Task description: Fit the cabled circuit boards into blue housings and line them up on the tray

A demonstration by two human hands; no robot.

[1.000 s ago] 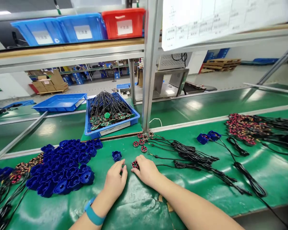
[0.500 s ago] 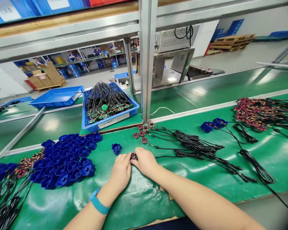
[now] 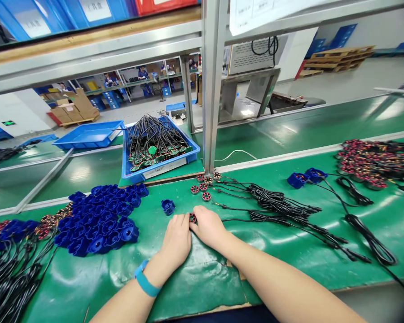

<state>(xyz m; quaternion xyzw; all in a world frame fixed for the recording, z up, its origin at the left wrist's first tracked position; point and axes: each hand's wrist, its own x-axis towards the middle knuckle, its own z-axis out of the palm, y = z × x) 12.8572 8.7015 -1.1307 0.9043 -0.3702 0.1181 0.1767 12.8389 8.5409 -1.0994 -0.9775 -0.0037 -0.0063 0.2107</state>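
Note:
Both my hands rest on the green mat near its front edge, pinching one small round red-and-black coil part [image 3: 193,218] between them. My left hand [image 3: 177,240] has its fingers curled against the part's left side; a blue band sits on that wrist. My right hand [image 3: 209,228] closes on the part from the right. A black wire runs from the part to the right. A single blue plastic housing [image 3: 168,206] stands just left of the hands. Several more coil parts [image 3: 202,190] with black leads lie just beyond.
A heap of blue housings [image 3: 103,218] lies at the left, with tangled black wires [image 3: 10,273] further left. Bundled black cables [image 3: 283,211] spread to the right, two blue housings [image 3: 305,177] and a coil pile [image 3: 370,163] beyond. A blue tray [image 3: 159,168] of wired boards sits behind an upright metal post [image 3: 211,89].
My left hand has closed in from the left and now meets the right hand on the coil part. The view has tilted down and shifted slightly.

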